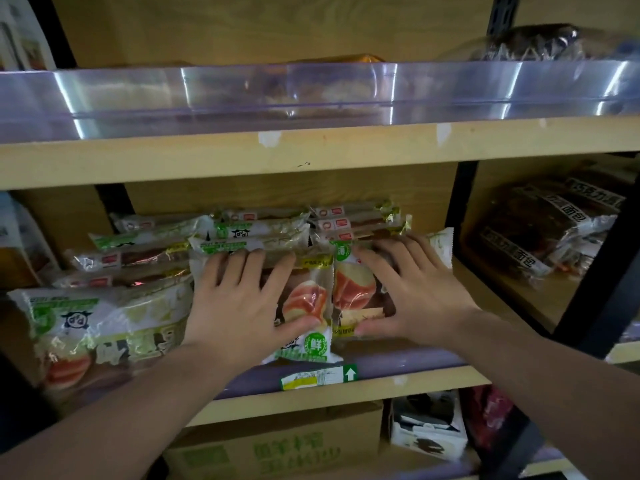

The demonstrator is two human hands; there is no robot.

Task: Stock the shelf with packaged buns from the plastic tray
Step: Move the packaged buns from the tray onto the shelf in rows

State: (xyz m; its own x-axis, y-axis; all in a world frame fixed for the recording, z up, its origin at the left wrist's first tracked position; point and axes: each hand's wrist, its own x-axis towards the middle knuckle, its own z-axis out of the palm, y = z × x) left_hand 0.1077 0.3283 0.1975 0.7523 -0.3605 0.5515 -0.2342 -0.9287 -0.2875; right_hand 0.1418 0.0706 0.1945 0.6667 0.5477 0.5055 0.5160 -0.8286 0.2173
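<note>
Two green-and-white bun packs lie side by side at the front of the middle shelf (398, 379). My left hand (242, 299) rests flat on the left bun pack (304, 306), thumb at its near edge. My right hand (412, 292) covers the right bun pack (353, 289) the same way, fingers spread over the top. Behind them stand stacks of flat bun packs (263, 230). A further bun pack (104, 323) lies at the left front, partly blurred. No plastic tray shows.
The upper shelf (311, 154) has a clear plastic front rail (311, 95) with a few wrapped breads behind. Dark bread bags (540, 230) fill the right bay past a black upright (599, 265). A cardboard box (284, 445) sits on the shelf below.
</note>
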